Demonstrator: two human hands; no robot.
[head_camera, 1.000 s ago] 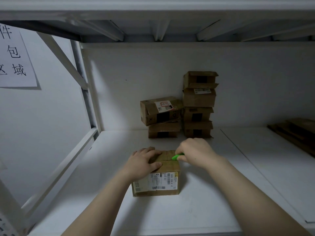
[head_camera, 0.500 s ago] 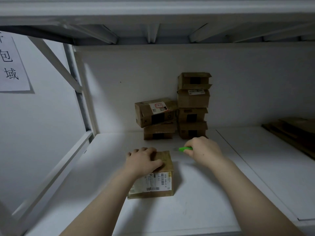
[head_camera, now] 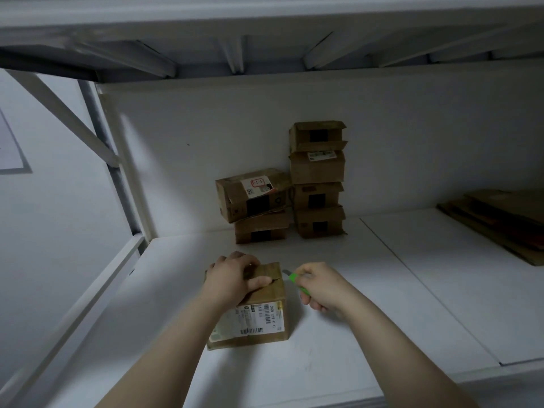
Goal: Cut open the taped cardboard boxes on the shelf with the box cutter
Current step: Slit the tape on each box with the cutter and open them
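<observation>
View from a head-worn camera looking down into a dim white metal shelf; a small brown cardboard box with a white barcode label on its near face sits on the shelf board near the front, slightly left of centre; the person's left hand lies on top of the box, its fingers curled over the far left edge and its thumb stretched along the top, where a dark split shows in the seam; the right hand is just to the right of the box, off the cardboard, its fingers wrapped tightly around a bright green plastic box cutter; the short grey blade end points left toward the box's far right top corner and sits just beside it; whether it touches the cardboard cannot be told; both bare forearms reach in from the near edge; at the far side, against the white back wall, stands a tall stack of four brown cardboard boxes, and touching it on the left a lower pile of two boxes, the upper one tilted and carrying a white label outlined in red; at the far right lie flattened sheets of brown cardboard; on the left wall hangs a white sheet of paper, mostly out of frame; the ribbed underside of an upper shelf spans the top.
</observation>
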